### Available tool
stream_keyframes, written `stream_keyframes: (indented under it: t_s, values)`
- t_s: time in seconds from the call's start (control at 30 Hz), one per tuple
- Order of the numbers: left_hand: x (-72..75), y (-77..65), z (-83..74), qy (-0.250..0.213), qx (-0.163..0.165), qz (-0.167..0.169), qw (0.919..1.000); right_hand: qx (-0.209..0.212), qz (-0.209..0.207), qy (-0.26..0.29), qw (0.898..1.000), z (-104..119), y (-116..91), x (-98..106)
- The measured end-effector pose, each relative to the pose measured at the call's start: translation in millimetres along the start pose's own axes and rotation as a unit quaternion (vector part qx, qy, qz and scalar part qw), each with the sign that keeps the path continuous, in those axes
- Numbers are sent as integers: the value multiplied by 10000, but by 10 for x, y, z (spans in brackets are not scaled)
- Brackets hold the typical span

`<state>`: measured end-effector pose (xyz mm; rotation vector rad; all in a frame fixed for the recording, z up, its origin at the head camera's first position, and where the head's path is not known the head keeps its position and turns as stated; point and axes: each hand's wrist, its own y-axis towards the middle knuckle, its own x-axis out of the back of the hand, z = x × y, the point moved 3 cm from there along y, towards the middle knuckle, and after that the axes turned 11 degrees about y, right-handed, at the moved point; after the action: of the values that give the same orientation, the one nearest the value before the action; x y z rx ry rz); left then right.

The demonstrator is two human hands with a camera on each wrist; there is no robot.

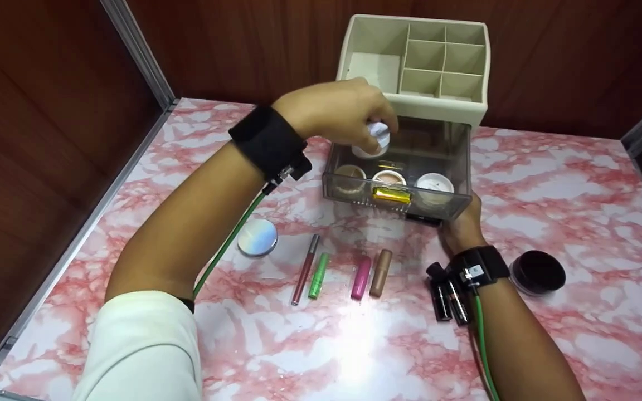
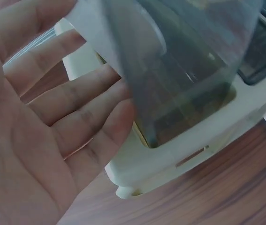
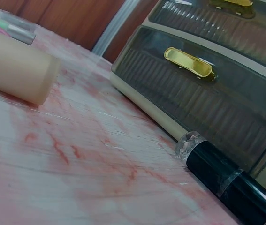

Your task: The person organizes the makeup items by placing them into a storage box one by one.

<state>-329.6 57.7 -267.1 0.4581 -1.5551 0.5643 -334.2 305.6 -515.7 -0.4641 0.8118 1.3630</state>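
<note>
My left hand (image 1: 349,111) pinches a small white round container (image 1: 378,135) over the pulled-out upper drawer (image 1: 460,167). In the left wrist view, the white container (image 2: 88,33) is partly hidden behind the drawer's clear side. Round pots stand in the drawer: a brownish one (image 1: 350,179), a beige-topped one (image 1: 389,179) and a white-lidded one (image 1: 435,182). My right hand (image 1: 464,225) is low by the organizer's (image 1: 410,103) right front corner, its fingers mostly hidden. A black tube with a clear end (image 3: 222,178) lies beside that hand, against the organizer's base.
On the marbled table lie a shiny round compact (image 1: 257,236), a dark red lip gloss (image 1: 305,270), a green tube (image 1: 319,275), a pink tube (image 1: 361,277) and a brown tube (image 1: 380,273). Black tubes (image 1: 448,298) and a black-lidded jar (image 1: 538,272) flank the right forearm.
</note>
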Motion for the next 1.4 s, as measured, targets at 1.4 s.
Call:
stream_keyframes:
  t_s: [1.4]
  values:
    - [-353, -53, 25, 1483, 74, -793, 9857, -13, -177, -114, 9998, -66, 58, 0]
